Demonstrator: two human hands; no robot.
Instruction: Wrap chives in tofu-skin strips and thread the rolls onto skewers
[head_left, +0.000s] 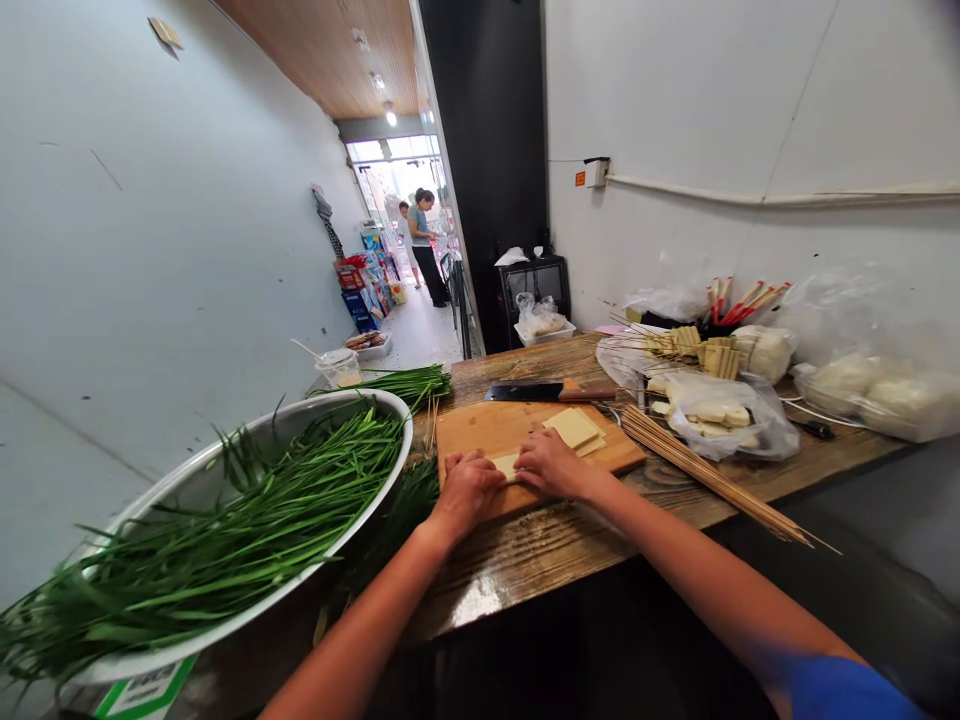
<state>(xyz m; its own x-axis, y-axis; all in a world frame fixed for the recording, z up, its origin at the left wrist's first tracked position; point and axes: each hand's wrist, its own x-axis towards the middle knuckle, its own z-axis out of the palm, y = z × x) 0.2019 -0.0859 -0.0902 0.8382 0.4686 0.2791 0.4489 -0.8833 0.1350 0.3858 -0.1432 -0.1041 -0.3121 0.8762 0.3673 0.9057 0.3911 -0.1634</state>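
My left hand [469, 492] and my right hand [553, 463] are side by side over the wooden cutting board [469, 430]. Both have their fingers curled down on the ends of a pale yellow tofu sheet [506, 466], which looks folded or rolled into a narrow strip; the fingers hide its ends. Just beyond my right hand lies a stack of square tofu sheets [574, 428]. A cleaver [525, 391] with a dark blade and wooden handle rests along the board's far edge. Right of the board is a bundle of thin bamboo skewers [705, 477].
At left a large metal basin [397, 430] is heaped with green chives [285, 500]. More chives lie behind and beside it. Plastic bags with pale food [720, 410], skewered rolls [718, 357] and red-ended sticks [742, 303] crowd the table's right. Two people stand far back near the doorway.
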